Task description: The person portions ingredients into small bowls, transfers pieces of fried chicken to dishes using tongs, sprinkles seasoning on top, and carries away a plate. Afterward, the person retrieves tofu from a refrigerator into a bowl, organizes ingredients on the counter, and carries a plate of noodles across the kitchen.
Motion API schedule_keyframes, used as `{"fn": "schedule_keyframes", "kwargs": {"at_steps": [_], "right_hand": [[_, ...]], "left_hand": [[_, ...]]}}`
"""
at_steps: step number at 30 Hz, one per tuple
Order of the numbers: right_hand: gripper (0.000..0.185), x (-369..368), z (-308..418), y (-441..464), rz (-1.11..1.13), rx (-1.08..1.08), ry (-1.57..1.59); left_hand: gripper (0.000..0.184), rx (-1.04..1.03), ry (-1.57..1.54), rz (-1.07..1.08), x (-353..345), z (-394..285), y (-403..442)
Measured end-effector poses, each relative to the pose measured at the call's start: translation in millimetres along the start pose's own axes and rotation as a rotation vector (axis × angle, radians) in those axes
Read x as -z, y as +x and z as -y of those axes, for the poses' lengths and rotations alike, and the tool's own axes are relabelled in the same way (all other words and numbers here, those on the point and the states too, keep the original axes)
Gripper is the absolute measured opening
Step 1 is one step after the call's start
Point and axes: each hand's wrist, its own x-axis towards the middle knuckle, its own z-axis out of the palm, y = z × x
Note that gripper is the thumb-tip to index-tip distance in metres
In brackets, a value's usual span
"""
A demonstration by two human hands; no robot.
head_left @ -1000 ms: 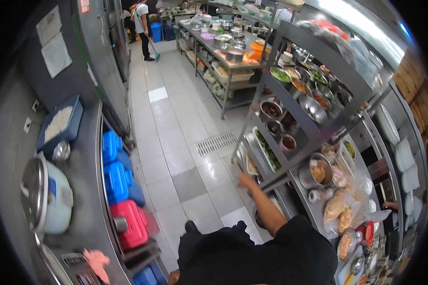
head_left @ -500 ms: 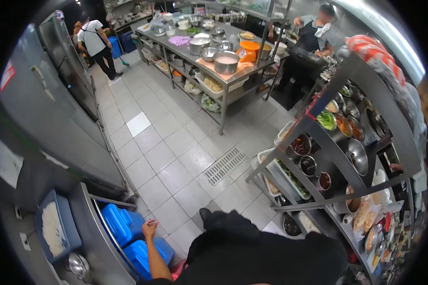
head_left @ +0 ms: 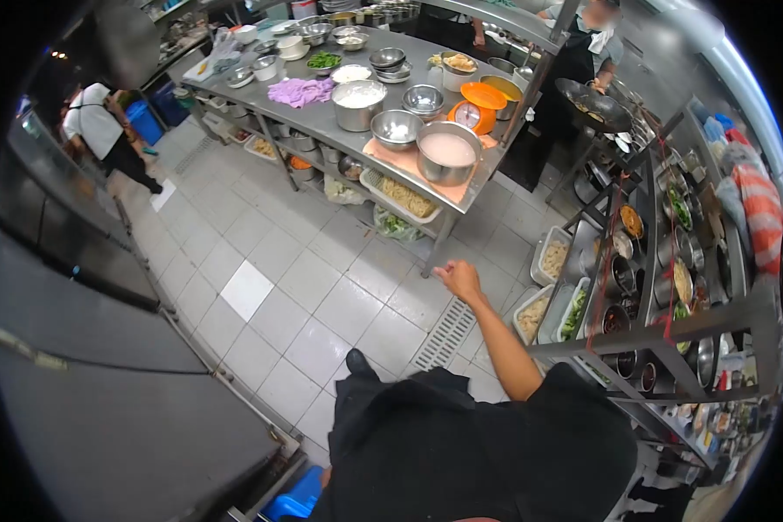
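My right hand is held out over the tiled floor, near the corner of the steel prep table. Its fingers are loosely curled and a little apart, and nothing shows in them. Of my left hand only a sliver of skin shows beside my dark clothing, so its fingers are hidden. On the table corner nearest my right hand are a steel pot of pale liquid, an empty steel bowl and an orange scale.
A steel rack with bowls of food stands on the right, beside a floor drain. Large metal doors line the left. One person is at the far left; another holds a wok behind the table.
The view has swung right and come nearer the prep table. My right hand has come back into view; my left hand, over the blue bins half a second ago, has dropped back almost out of sight.
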Motion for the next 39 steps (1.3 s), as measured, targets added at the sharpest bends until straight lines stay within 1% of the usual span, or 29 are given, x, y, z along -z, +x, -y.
{"fn": "schedule_keyframes", "kwargs": {"at_steps": [2, 3, 4, 5, 6, 7, 8, 9, 10, 11, 12, 13, 14, 15, 16, 17, 19, 21, 25, 27, 28, 30, 31, 32, 34, 35, 36, 38, 39], "right_hand": [[0.020, 0, 24, 31, -0.354, 0.257, 0.167], [0.020, 9, 38, 48, -0.370, 0.236, 0.165], [0.020, 27, 55, 65, -0.409, 0.134, 0.263], [0.021, 44, 67, 79, -0.446, 0.030, 0.362], [0.020, 62, 77, 97, -0.468, -0.027, 0.370], [0.019, 80, 81, 117, -0.485, -0.085, 0.379], [0.018, 91, 81, 140, -0.567, -0.064, 0.298], [0.018, 98, 83, 162, -0.645, -0.034, 0.215], [0.018, 108, 91, 185, -0.645, -0.035, 0.216], [0.019, 114, 96, 208, -0.644, -0.015, 0.195], [0.021, 116, 95, 225, -0.625, 0.002, 0.170], [0.021, 108, 89, 235, -0.578, -0.006, 0.165], [0.022, 110, 87, 261, -0.537, -0.037, 0.018], [0.025, 109, 83, 287, -0.498, -0.065, -0.123], [0.027, 104, 74, 300, -0.362, -0.136, -0.222], [0.031, 98, 64, 314, -0.240, -0.204, -0.316], [0.022, 75, 35, 331, -0.328, -0.201, -0.333], [0.012, 84, 58, 336, -0.198, -0.484, -0.132], [0.016, 72, 59, 328, -0.290, -0.518, -0.266], [0.017, 63, 57, 324, -0.430, -0.406, -0.305], [0.017, 63, 62, 322, -0.435, -0.423, -0.309], [0.017, 68, 77, 318, -0.433, -0.739, -0.124], [0.018, 65, 74, 310, -0.508, -0.539, -0.256], [0.018, 63, 79, 304, -0.507, -0.544, -0.262], [0.019, 65, 91, 303, -0.608, -0.607, -0.222], [0.017, 80, 149, 312, -0.644, -0.730, -0.255], [0.017, 81, 167, 315, -0.654, -0.745, -0.264], [0.014, 79, 188, 315, -0.729, -0.715, -0.286], [0.015, 79, 202, 321, -0.758, -0.664, -0.217]], "left_hand": [[0.027, -0.122, 0.042, 0.022, -23, -100, 36], [0.027, -0.212, 0.021, 0.025, -41, -158, 61], [0.025, -0.325, 0.272, 0.021, -48, -210, 88], [0.024, -0.440, 0.519, -0.012, -64, -287, 86], [0.024, -0.531, 0.256, 0.047, -85, -346, 131], [0.029, -0.622, 0.342, 0.072, -104, -414, 145], [0.044, -0.939, 0.678, -0.040, -120, -476, 156], [0.052, -1.038, 0.658, -0.049, -144, -536, 143], [0.049, -0.992, 0.760, -0.193, -174, -600, 105], [0.046, -1.067, 0.586, -0.097, -193, -645, 113], [0.041, -1.184, 0.529, -0.049, -216, -682, 112], [0.038, -1.188, 0.567, -0.081, -242, -716, 58], [0.037, -1.073, 0.451, -0.034, -257, -744, 57], [0.037, -1.060, 0.392, 0.014, -278, -771, 49], [0.036, -1.040, 0.361, 0.061, -288, -789, 35], [0.036, -1.030, 0.415, 0.073, -299, -807, 24], [0.036, -1.036, 0.469, 0.097, -335, -860, 14], [0.036, -1.156, 0.419, 0.156, -373, -902, 14], [0.036, -1.259, 0.508, 0.347, -478, -989, 25], [0.035, -1.404, 0.559, 0.493, -538, -1031, 54], [0.034, -1.462, 0.607, 0.468, -565, -1051, 55], [0.033, -1.594, 0.666, 0.405, -613, -1082, 48], [0.032, -1.667, 0.689, 0.372, -627, -1092, 44], [0.032, -1.662, 0.689, 0.380, -638, -1102, 49], [0.033, -1.511, 0.751, 0.493, -666, -1120, 61], [0.030, -1.555, 0.771, 0.384, -679, -1122, 74], [0.030, -1.555, 0.772, 0.407, -690, -1119, 65], [0.032, -1.257, 0.628, 0.509, -715, -1100, 18], [0.043, -1.360, 0.766, 0.513, -731, -1090, 11]]}}
